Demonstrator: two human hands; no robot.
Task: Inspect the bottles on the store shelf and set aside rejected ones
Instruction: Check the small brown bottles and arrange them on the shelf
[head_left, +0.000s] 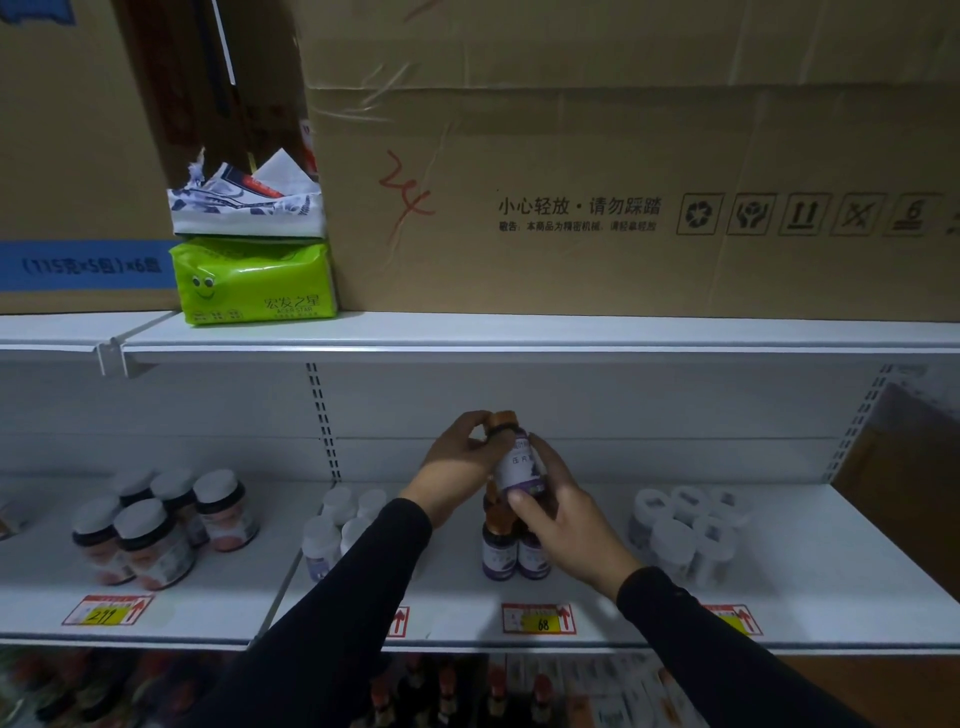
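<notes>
I hold a small brown bottle (515, 462) with an orange cap and a purple-and-white label above the middle shelf (457, 618). My right hand (561, 519) grips its body from the right and below. My left hand (457, 462) curls round its neck and cap from the left. Directly under it, two more purple-label bottles (511, 556) stand on the shelf, partly hidden by my right hand. White-capped bottles (337, 525) stand to the left behind my left sleeve.
Dark jars with white lids (161, 530) stand at the left, a cluster of pale wrapped bottles (685, 530) at the right. Price tags (537, 618) line the shelf edge. On the upper shelf sit cardboard boxes (623, 171) and green tissue packs (254, 283). More bottles fill the shelf below.
</notes>
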